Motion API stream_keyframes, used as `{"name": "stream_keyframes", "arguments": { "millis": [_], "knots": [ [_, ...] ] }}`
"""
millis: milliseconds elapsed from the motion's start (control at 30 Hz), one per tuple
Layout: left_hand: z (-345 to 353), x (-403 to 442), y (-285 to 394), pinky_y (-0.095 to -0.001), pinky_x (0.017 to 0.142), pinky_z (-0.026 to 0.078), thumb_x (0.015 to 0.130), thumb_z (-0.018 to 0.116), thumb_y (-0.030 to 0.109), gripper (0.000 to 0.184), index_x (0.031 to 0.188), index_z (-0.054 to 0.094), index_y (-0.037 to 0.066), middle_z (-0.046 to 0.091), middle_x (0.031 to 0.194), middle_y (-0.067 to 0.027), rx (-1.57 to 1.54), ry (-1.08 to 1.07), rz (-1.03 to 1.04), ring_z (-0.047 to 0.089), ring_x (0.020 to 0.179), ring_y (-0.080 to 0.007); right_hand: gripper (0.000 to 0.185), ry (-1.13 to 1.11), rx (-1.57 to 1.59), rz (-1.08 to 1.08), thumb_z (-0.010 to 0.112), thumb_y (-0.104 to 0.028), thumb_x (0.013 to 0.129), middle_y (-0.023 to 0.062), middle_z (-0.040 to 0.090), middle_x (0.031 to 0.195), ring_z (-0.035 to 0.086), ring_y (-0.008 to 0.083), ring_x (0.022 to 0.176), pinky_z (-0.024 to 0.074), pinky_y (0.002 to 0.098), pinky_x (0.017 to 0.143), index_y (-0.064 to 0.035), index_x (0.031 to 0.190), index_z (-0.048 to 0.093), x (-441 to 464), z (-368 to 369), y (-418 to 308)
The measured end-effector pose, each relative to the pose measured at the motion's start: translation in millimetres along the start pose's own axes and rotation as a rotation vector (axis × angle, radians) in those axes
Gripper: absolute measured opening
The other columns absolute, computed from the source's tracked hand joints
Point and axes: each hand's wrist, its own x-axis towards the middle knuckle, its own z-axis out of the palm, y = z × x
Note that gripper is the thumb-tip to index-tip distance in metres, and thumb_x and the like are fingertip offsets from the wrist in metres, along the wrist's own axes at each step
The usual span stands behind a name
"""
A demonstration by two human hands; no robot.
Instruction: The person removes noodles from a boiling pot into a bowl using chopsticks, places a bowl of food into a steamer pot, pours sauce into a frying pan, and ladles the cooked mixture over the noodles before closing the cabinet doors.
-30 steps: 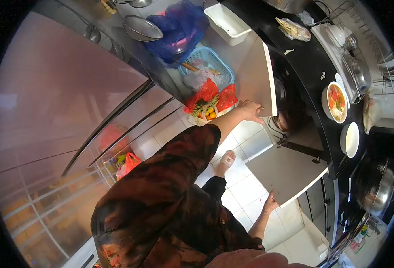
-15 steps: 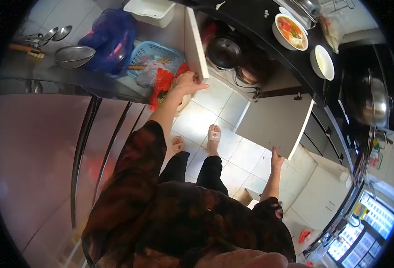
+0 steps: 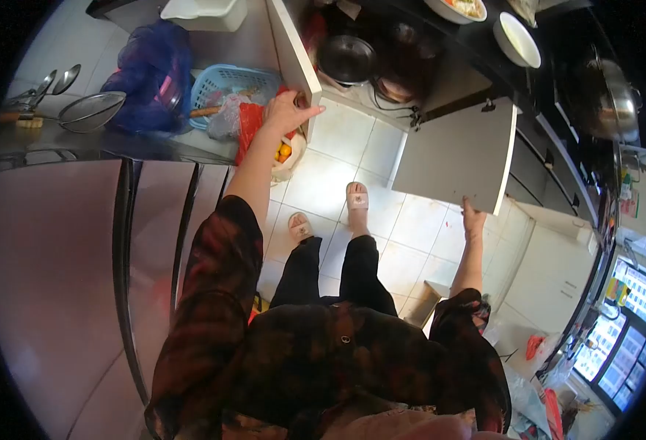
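Observation:
At the upper middle, my left hand grips the lower edge of a pale cabinet door, thumb stuck out past its edge. Beside that hand are a red plastic bag and a light bag holding orange fruit. On the right, my right hand is closed on the bottom corner of another open cabinet door, the thumb on its inner face and the other fingers largely hidden behind. Between the doors is the dark cabinet inside, with a black pan in it.
A blue basket and a strainer lie at the upper left. Bowls, one a white bowl, stand on the black counter. A steel wok is at the right. My feet are on the tiled floor.
The view has tilted and turned, so the cabinet and counter sit higher in it. Both hands keep hold of the same doors. The orange fruit shows more plainly below my left hand.

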Motion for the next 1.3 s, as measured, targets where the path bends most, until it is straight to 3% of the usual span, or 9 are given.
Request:
{"name": "stream_keyframes", "arguments": {
  "millis": [67, 300, 500, 700, 767, 967, 1000, 1100, 1300],
  "knots": [
    [3, 2, -5, -0.0377, 0.087, 0.046, 0.065, 0.065, 0.063, 0.07, 0.107, 0.062, 0.007, 0.064, 0.105, -0.0136, 0.011, 0.011, 0.029, 0.06, 0.1, -0.0304, 0.048, -0.045, 0.032, 0.135, 0.069, -0.033, 0.08, 0.011, 0.06, 0.093, 0.06, 0.0196, 0.078, 0.05, 0.0307, 0.061, 0.0012, 0.109, 0.052, -5, 1, -25],
    [9, 1, -10, -0.0364, 0.085, 0.047, 0.063, 0.068, 0.061, 0.07, 0.101, 0.064, 0.002, 0.065, 0.099, -0.0168, -0.03, 0.128, 0.112, 0.062, 0.094, -0.0302, 0.046, -0.016, 0.041, 0.182, 0.068, -0.031, 0.08, 0.0114, 0.06, 0.094, 0.062, 0.0197, 0.078, 0.0508, 0.0308, 0.059, 0.0014, 0.109, 0.053, -6, 3, -30],
    [22, 0, -11, -0.0363, 0.084, 0.047, 0.064, 0.068, 0.06, 0.069, 0.102, 0.064, 0.003, 0.066, 0.101, -0.0145, -0.026, 0.156, 0.059, 0.062, 0.096, -0.0295, 0.035, -0.024, 0.015, 0.126, 0.067, -0.025, 0.082, 0.0087, 0.061, 0.086, 0.062, 0.0176, 0.071, 0.0504, 0.0288, 0.058, 0.0024, 0.101, 0.057, -4, 3, -30],
    [38, -1, -6, -0.0352, 0.083, 0.049, 0.062, 0.068, 0.059, 0.067, 0.106, 0.063, 0.009, 0.066, 0.1, -0.0125, 0.078, 0.356, -0.009, 0.062, 0.097, -0.0278, 0.034, -0.001, -0.054, -0.075, 0.064, -0.023, 0.082, 0.0099, 0.061, 0.081, 0.061, 0.0166, 0.064, 0.0508, 0.0289, 0.058, 0.0058, 0.097, 0.057, -8, 1, -32],
    [41, -1, -6, -0.035, 0.084, 0.048, 0.062, 0.067, 0.059, 0.068, 0.107, 0.062, 0.008, 0.067, 0.1, -0.0121, 0.109, 0.37, -0.02, 0.062, 0.097, -0.0278, 0.034, 0.013, -0.16, -0.044, 0.063, -0.026, 0.081, 0.0164, 0.064, 0.086, 0.062, 0.024, 0.077, 0.0481, 0.0344, 0.072, 0.0049, 0.095, 0.06, -8, 1, -35],
    [41, 5, -13, -0.0344, 0.084, 0.047, 0.063, 0.07, 0.052, 0.062, 0.104, 0.063, 0.006, 0.066, 0.101, -0.0116, -0.064, 0.337, -0.001, 0.062, 0.096, -0.0267, 0.035, 0.022, -0.15, -0.045, 0.064, -0.026, 0.079, 0.0207, 0.065, 0.092, 0.063, 0.0319, 0.086, 0.0475, 0.0363, 0.076, 0.0026, 0.098, 0.061, -7, 0, -30],
    [42, 5, -12, -0.034, 0.083, 0.047, 0.063, 0.071, 0.049, 0.059, 0.103, 0.063, 0.005, 0.067, 0.1, -0.0121, -0.117, 0.33, -0.007, 0.062, 0.095, -0.0258, 0.035, 0.026, -0.144, -0.042, 0.064, -0.026, 0.079, 0.0207, 0.065, 0.092, 0.063, 0.0319, 0.086, 0.0475, 0.0363, 0.076, 0.0026, 0.098, 0.061, -7, 0, -29],
    [44, 6, -12, -0.0346, 0.083, 0.047, 0.064, 0.07, 0.05, 0.06, 0.103, 0.063, 0.005, 0.067, 0.099, -0.0126, -0.078, 0.345, -0.026, 0.063, 0.094, -0.0259, 0.031, 0.067, -0.173, -0.153, 0.064, -0.025, 0.082, 0.0103, 0.063, 0.075, 0.061, 0.0174, 0.066, 0.0479, 0.0304, 0.064, 0.0038, 0.092, 0.061, -8, 1, -29],
    [41, -8, 24, -0.0335, 0.082, 0.047, 0.064, 0.073, 0.046, 0.058, 0.103, 0.063, 0.004, 0.067, 0.098, -0.0131, -0.101, 0.363, -0.064, 0.063, 0.094, -0.024, 0.027, 0.074, -0.148, -0.152, 0.063, -0.023, 0.078, 0.0202, 0.065, 0.085, 0.064, 0.0335, 0.078, 0.049, 0.0371, 0.069, 0.0016, 0.091, 0.063, -13, -4, -49]
  ]
}}
